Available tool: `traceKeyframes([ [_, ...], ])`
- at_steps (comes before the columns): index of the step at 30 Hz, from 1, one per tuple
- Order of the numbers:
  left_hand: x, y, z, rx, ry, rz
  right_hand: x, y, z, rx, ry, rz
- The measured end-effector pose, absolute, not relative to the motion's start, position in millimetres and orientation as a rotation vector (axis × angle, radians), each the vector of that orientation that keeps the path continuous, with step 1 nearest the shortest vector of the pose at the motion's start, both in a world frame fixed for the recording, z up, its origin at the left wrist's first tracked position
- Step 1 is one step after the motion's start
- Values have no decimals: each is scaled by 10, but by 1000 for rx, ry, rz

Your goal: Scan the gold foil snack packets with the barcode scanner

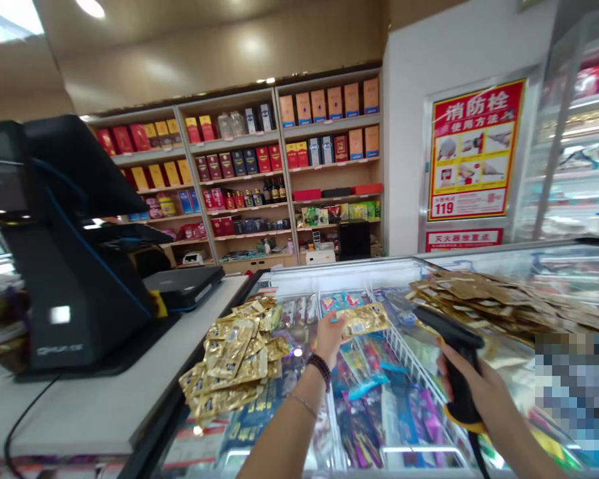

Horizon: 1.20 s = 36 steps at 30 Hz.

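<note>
Between the fingers of my left hand [328,338] is a gold foil packet [363,320], raised over the glass-topped freezer. My right hand [472,386] is wrapped round the handle of a black and yellow barcode scanner [454,332]. The scanner's head is turned toward the packet, a short gap apart from it. To the left, a heap of gold packets [239,356] lies on the freezer's glass. Another pile of gold-brown packets [499,296] spreads over the glass at the right, behind the scanner.
A dark point-of-sale terminal [80,253] stands on the white counter [90,412] at left, with a cable trailing down. Wrapped ice creams [367,426] lie in wire baskets beneath the freezer glass. Shelves of boxed goods [239,159] line the back wall beside a red fire-hydrant poster [474,150].
</note>
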State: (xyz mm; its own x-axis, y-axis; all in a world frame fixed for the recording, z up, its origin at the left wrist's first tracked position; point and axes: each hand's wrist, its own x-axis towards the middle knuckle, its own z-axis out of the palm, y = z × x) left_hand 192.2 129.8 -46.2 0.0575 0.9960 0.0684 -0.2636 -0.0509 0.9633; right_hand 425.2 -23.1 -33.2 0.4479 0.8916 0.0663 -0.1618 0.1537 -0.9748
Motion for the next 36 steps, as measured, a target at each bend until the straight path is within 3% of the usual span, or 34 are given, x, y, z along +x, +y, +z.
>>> traceKeyframes([
  [11, 1359, 1277, -334, 847, 860, 1544, 3255, 2, -132, -1101, -1273, 958],
  [19, 1347, 1337, -329, 857, 881, 1483, 3196, -190, -165, -1291, -1292, 553],
  [36, 1286, 1297, -319, 858, 831, 1470, 3217, -229, -134, -1364, -1350, 602],
])
